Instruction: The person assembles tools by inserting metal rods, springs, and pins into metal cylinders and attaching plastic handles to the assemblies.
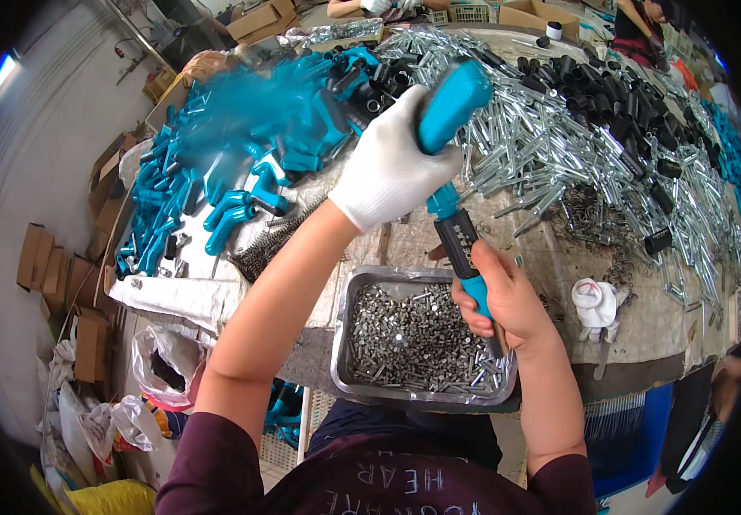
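Note:
My left hand [392, 172], in a white knit glove, is wrapped round the rounded teal head [456, 99] of a teal-and-black tool, raised over the middle of the table. Below the glove the tool runs down through a teal collar [443, 202] into a black sleeve [456, 240] with pale print. My bare right hand [508, 296] grips the lower teal part of that shaft, thumb against the black sleeve. Its dark lower end reaches over a metal tray [342, 343] heaped with small screws or pins [413, 335]. The fingers of my left hand hide where head and collar meet.
Teal plastic handle parts [250, 112] pile up at the left, springs [280, 240] beside them. Shiny metal tubes [525, 154] and black sleeves [602, 94] cover the right. A white glove [596, 307] lies near the front edge. Other people work across the table.

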`<state>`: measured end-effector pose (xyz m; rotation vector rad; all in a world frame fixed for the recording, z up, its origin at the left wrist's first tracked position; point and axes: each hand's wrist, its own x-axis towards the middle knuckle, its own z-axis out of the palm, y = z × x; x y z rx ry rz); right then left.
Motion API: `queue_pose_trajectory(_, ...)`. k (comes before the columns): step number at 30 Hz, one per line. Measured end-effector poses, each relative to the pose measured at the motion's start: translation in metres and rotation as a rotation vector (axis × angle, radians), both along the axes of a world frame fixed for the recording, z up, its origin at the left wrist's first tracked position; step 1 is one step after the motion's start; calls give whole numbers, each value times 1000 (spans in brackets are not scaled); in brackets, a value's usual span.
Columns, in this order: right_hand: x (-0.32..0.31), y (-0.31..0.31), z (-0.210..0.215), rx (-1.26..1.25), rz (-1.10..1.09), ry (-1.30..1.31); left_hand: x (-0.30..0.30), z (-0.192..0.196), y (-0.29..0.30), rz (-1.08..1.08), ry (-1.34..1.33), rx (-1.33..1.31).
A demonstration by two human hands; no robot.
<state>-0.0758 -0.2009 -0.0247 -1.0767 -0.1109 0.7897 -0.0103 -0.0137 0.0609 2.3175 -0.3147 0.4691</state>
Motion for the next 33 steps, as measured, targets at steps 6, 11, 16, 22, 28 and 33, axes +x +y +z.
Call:
queue_pose_trajectory(6, -5, -2, -5, 395, 255, -48, -30, -10, -30, -941, 154, -1515)
queue_pose_trajectory(11, -12, -11, 0, 298, 423, -332, -61, 6, 16, -681, 294, -793)
queue_pose_trajectory(16, -29, 3, 30, -225, 155, -299, -102, 60, 76, -659, 228, -504)
queue_pose_trajectory(22, -109, 49, 19, -274, 578, -276, -156, 63, 109, -277, 293, -372)
queue_pose_trajectory(28, -121, 36, 38, -112, 432, -62, -180, 19, 129, -98, 134, -354)
queue_pose_trajectory(33, -104, 44, 25, -405, 173, -146, -190, 28, 126, -329, 329, -654)
